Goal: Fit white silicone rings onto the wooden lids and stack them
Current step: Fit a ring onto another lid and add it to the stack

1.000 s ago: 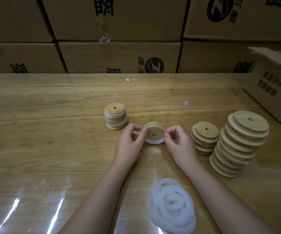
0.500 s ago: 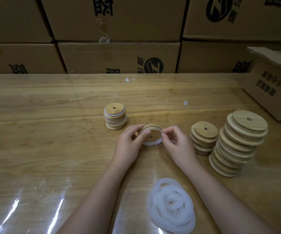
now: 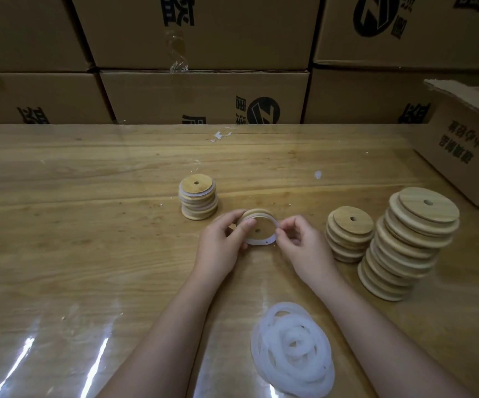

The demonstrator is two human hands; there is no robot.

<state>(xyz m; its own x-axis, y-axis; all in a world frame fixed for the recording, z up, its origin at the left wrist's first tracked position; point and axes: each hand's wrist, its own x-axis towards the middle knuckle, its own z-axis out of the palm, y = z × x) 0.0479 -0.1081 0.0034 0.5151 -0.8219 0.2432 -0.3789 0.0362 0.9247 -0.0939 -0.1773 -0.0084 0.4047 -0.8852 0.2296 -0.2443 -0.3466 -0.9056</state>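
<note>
I hold the wooden lid (image 3: 257, 225) tilted between both hands above the table (image 3: 89, 225). My left hand (image 3: 221, 245) grips its left edge, and my right hand (image 3: 301, 248) pinches the white silicone ring (image 3: 261, 242) at its right rim.

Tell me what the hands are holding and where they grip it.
One wooden lid with a white ring around it. The left hand grips its left edge; the right hand pinches the ring at the right edge.

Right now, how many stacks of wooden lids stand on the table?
3: ringed stack behind the left hand; short stack beside the right hand; tall stack farthest right.
</note>
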